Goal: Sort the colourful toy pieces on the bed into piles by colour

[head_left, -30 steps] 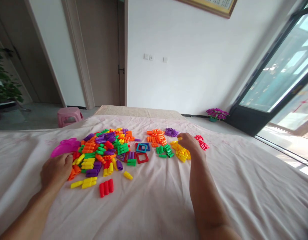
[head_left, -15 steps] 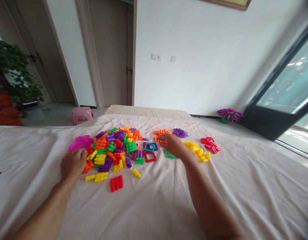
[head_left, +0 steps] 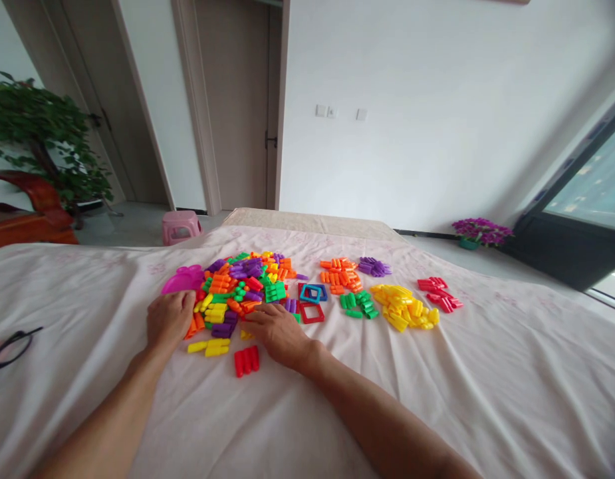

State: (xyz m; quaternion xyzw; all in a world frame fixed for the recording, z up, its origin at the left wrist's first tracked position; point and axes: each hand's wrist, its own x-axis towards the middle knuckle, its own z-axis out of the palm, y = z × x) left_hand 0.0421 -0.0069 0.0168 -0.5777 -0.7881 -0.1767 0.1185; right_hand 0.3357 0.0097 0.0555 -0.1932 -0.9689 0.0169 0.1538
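Observation:
A mixed heap of colourful plastic building blocks [head_left: 246,269] lies on the cloth, with a magenta tray [head_left: 175,282] at its left. My left hand [head_left: 170,318] rests against the heap's left edge, beside orange blocks [head_left: 195,324]. Its fingers are curled, and whatever is under them is hidden. Over the heap's front right side, my right hand [head_left: 280,332] reaches with fingers stretched out, touching blocks and covering some of them. Just in front lie a red block [head_left: 246,361] and a yellow block [head_left: 216,347].
Right of the heap are colour groups: orange [head_left: 340,274], purple [head_left: 374,267], green [head_left: 359,305], yellow [head_left: 404,307] and red [head_left: 439,294]. Square frames [head_left: 312,312] lie between. Glasses [head_left: 10,349] sit at the far left of the cloth; a pink stool [head_left: 181,227] stands beyond.
My right hand has moved left from the orange and green groups to the heap, now covering where a loose yellow block lay. My left hand stays at the heap's edge. The view has shifted left.

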